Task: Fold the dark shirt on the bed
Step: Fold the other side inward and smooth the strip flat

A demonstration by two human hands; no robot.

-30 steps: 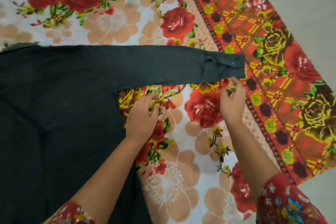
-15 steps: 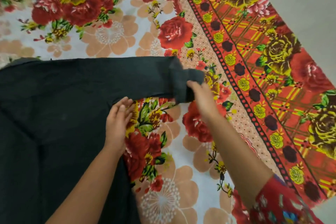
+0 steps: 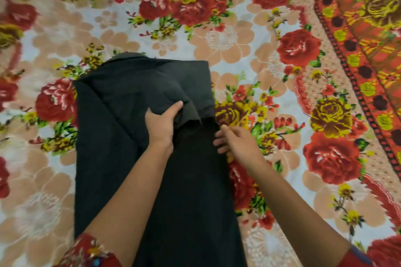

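Dark shirt (image 3: 121, 136) lies lengthwise on the floral bedspread (image 3: 227, 39), its sides already turned in to make a long strip; the crosswise folds seem left to do. The cloth is matte and rumpled up top. The left hand (image 3: 161, 124) grips a bunched fold; the right hand (image 3: 238, 143) meets the right edge, pinching or not I cannot tell

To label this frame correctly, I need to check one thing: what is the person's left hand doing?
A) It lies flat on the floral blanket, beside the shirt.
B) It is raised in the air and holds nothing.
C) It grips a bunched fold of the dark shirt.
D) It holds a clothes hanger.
C: the left hand has its thumb and fingers curled round a bunched fold near the middle of the dark shirt.
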